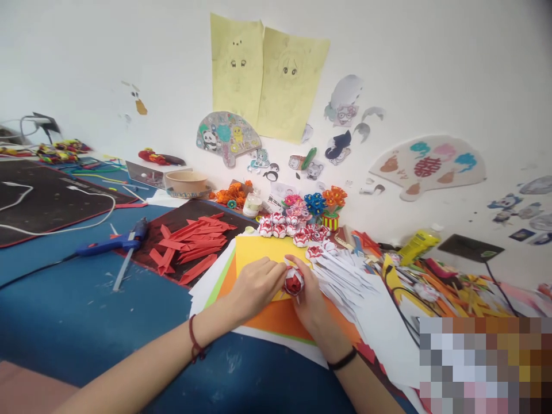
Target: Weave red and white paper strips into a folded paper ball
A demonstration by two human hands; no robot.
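A red and white folded paper flower (294, 281) is between my hands, above yellow and orange sheets of paper (263, 251). My right hand (309, 299) is closed around its right side. My left hand (257, 286) has curled fingers pressed against its left edge. Just beyond the hands, several similar red and white paper flowers (279, 224) are grouped together. White folded paper strips (340, 276) lie fanned out to the right, and red folded paper strips (194, 244) are heaped on a dark mat to the left.
A blue glue gun (112, 244) with its cord rests at left. Along the wall stand a beige bowl (187, 183), a small jar (252, 204) and a striped pot of orange flowers (331, 221). A yellow bottle (419, 244) and a pile of scraps are at right.
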